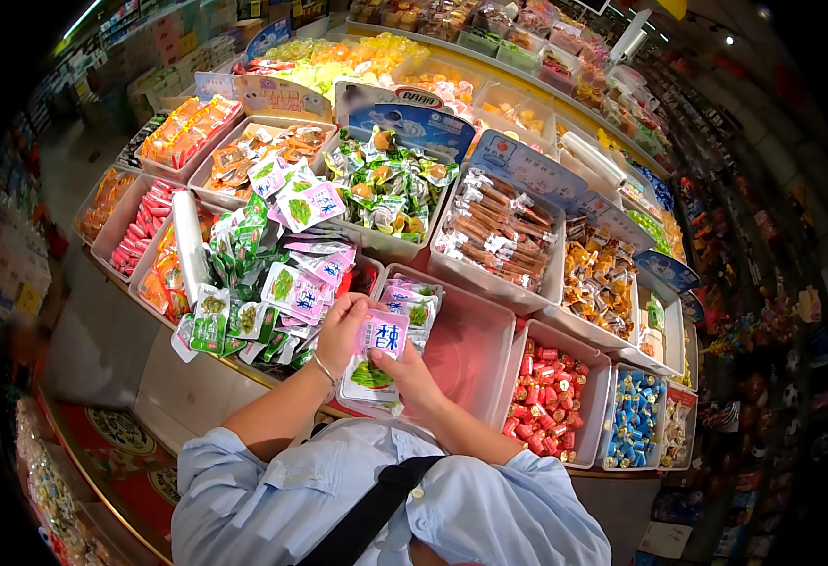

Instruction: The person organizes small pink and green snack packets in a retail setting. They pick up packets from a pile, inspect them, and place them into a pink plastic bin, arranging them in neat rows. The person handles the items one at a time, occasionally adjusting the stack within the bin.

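A pink-and-white snack packet (377, 354) with a picture of green vegetables is held between my two hands, in front of my chest. My left hand (341, 331), with a bracelet at the wrist, grips its upper left side. My right hand (408, 373) has its thumb over the front on the right. Just beyond, more such packets (414, 304) stand in a row in a white plastic bin (481, 315) whose right part shows a bare pinkish bottom. To the left lies a loose heap of pink packets (300, 290) and green packets (244, 244), spilling over the bins' edges.
A roll of clear plastic bags (189, 244) lies on the left bins. Around stand bins of red-wrapped candies (545, 396), blue-wrapped candies (633, 417), brown stick snacks (502, 230) and green-wrapped snacks (385, 187). Upright printed dividers (403, 124) rise behind them.
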Demonstrator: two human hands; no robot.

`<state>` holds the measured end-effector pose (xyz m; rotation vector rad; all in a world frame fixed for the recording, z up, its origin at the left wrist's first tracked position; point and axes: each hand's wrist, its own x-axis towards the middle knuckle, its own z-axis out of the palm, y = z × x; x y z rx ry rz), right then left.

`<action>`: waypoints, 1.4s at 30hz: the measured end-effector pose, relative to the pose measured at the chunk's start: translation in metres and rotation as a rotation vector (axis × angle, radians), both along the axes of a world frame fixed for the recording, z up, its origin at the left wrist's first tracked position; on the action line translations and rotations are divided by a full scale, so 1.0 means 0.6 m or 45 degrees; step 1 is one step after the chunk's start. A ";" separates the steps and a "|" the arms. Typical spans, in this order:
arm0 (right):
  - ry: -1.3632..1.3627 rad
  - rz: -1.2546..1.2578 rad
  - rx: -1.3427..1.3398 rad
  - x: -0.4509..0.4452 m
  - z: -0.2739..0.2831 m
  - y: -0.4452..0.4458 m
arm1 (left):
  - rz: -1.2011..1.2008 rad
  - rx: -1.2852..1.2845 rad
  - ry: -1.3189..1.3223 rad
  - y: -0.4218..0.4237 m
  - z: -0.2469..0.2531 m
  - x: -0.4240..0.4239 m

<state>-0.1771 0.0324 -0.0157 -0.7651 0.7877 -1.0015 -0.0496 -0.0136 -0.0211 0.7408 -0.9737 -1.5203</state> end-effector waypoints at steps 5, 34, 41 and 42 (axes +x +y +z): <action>-0.048 -0.155 0.071 -0.012 -0.023 -0.017 | -0.024 -0.166 -0.654 -0.020 -0.007 0.030; -0.494 0.002 0.431 -0.057 -0.017 -0.026 | 0.430 -1.199 -1.514 0.012 0.069 0.093; -0.546 0.113 0.182 -0.054 0.027 -0.009 | 0.116 -1.358 -1.157 0.047 0.072 0.060; -0.502 0.051 0.137 -0.053 0.027 -0.010 | 0.085 -1.244 -1.148 0.051 0.073 0.058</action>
